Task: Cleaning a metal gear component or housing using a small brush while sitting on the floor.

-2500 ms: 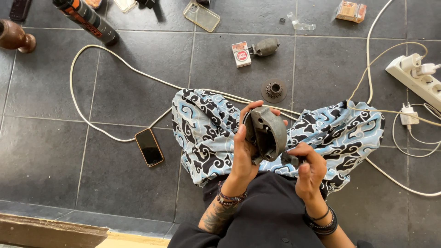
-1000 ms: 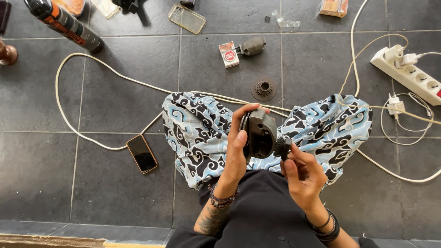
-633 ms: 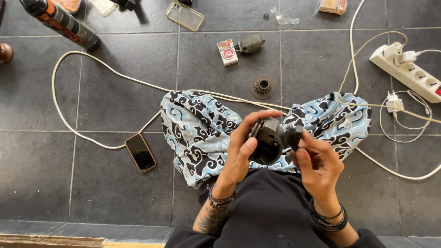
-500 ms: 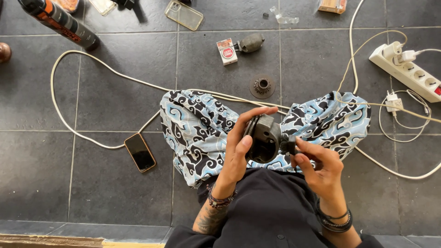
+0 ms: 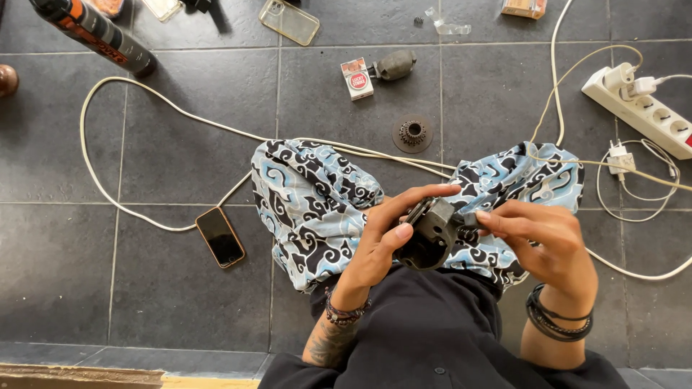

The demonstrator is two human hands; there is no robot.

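The left hand [image 5: 375,245] is clamped around a dark grey housing [image 5: 430,234] held over the lap; the right hand [image 5: 544,241] pinches a small part at its edge. That part could slip and roll off among the white cable [image 5: 144,97], phone [image 5: 220,236] and gear [image 5: 412,133] on the floor [image 5: 180,151]

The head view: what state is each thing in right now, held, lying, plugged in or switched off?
Grey housing: held up in both hands.
Left hand: grip closed on the housing.
Right hand: fingertips pinch its side.
Phone: flat on tiles, screen dark.
Power strip: chargers plugged in.
Gear: lying loose.
Spray can: on its side.
Clear case: lying empty.
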